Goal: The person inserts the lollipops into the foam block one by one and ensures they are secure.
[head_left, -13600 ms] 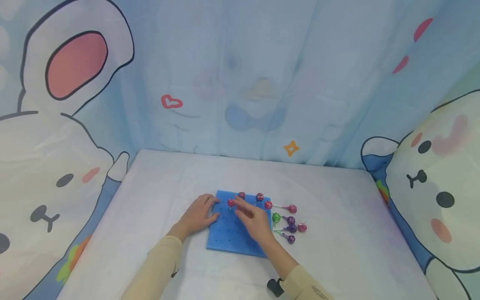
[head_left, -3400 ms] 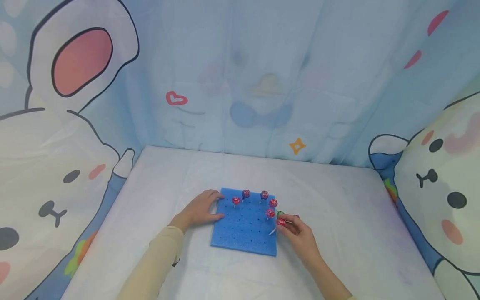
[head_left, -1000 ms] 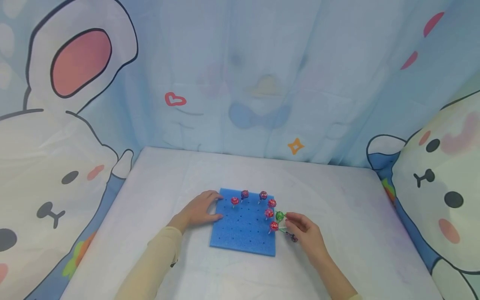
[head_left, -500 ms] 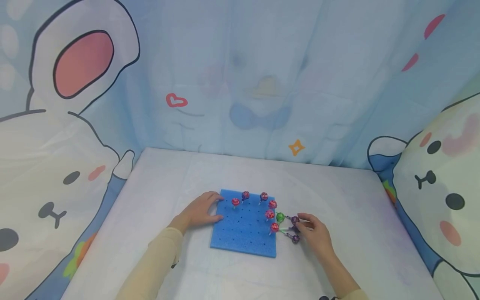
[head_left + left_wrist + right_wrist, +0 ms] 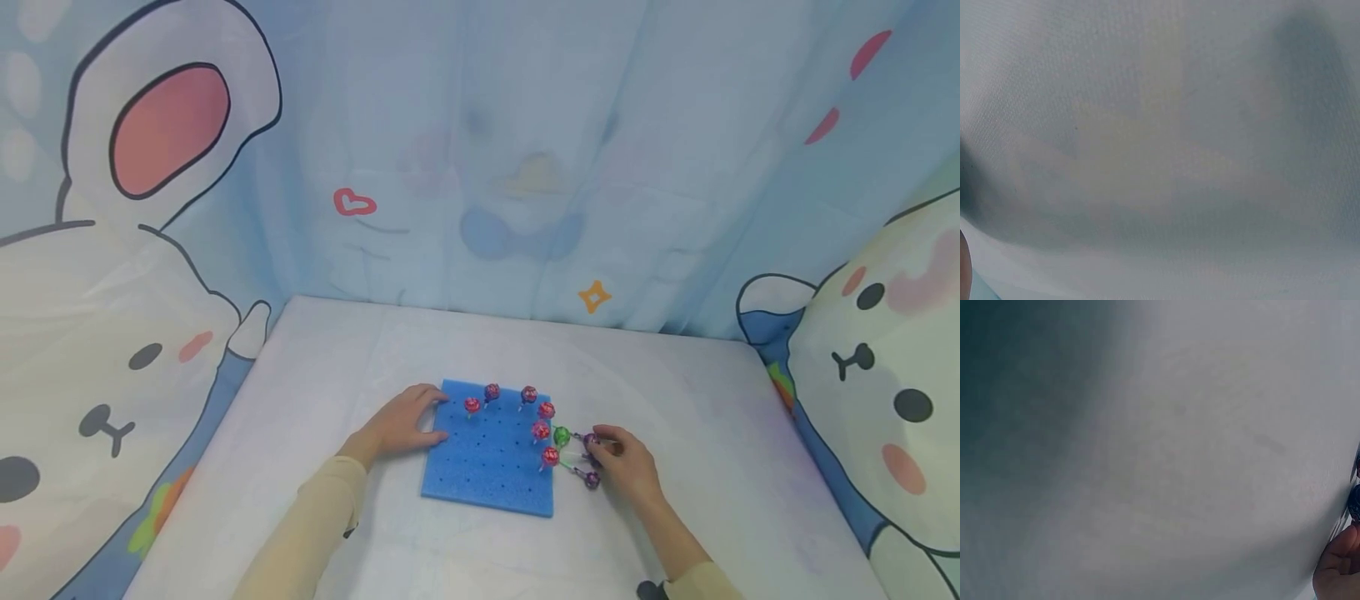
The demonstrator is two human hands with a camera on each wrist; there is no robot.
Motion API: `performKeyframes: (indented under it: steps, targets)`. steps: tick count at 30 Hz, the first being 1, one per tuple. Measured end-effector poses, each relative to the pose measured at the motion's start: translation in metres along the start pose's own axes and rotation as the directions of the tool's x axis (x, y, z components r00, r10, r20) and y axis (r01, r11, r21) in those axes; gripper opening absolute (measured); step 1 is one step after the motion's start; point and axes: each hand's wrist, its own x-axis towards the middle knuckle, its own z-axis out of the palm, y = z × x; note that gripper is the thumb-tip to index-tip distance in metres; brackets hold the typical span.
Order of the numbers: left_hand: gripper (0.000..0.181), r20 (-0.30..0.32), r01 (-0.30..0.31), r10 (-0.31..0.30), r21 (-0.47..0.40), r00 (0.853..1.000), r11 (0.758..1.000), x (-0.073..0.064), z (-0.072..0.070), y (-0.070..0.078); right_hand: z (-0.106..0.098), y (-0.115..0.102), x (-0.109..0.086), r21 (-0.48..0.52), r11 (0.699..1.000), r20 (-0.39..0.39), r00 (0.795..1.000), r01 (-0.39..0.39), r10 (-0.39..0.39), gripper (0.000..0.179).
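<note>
My left hand point(image 5: 401, 423) rests with spread fingers on the left edge of a blue foam board point(image 5: 487, 487) dotted with small holes. Several lollipops stand in the board, including a red one point(image 5: 472, 405) at the back left and another red one point(image 5: 551, 457) at the right edge. My right hand point(image 5: 630, 467) pinches the head of a purple lollipop point(image 5: 591, 439) lying right of the board. A green lollipop point(image 5: 562, 436) and another purple lollipop point(image 5: 592, 480) lie nearby. One more purple head is partly hidden by my fingers.
A white cloth covers the table point(image 5: 360, 342), with a printed cartoon curtain point(image 5: 517, 100) around its back and sides. In both wrist views pale fabric fills most of the frame, with only a bit of each hand at the edge.
Earlier my right hand worked over the board, then held a red lollipop that now stands at its right edge. More lollipops stand there. That hand has since moved right to the purple ones.
</note>
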Motion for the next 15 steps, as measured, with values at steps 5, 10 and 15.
performKeyframes:
  steps: [5, 10, 15]
  targets:
    - [0.066, -0.004, 0.005, -0.005, 0.009, 1.000, 1.000, 0.000, 0.002, -0.001, 0.003, -0.004, 0.002, -0.015, 1.000, 0.007, 1.000, -0.015, 0.015, 0.039]
    - [0.065, -0.006, 0.000, 0.000, 0.016, 1.000, 1.000, -0.001, -0.001, 0.002, 0.002, -0.008, 0.004, -0.012, 0.999, 0.027, 0.999, -0.037, 0.038, 0.038]
    - [0.064, -0.006, -0.008, 0.008, 0.005, 1.000, 1.000, -0.001, -0.001, 0.002, 0.003, -0.011, 0.005, 0.002, 0.999, 0.027, 0.999, -0.045, 0.045, 0.038]
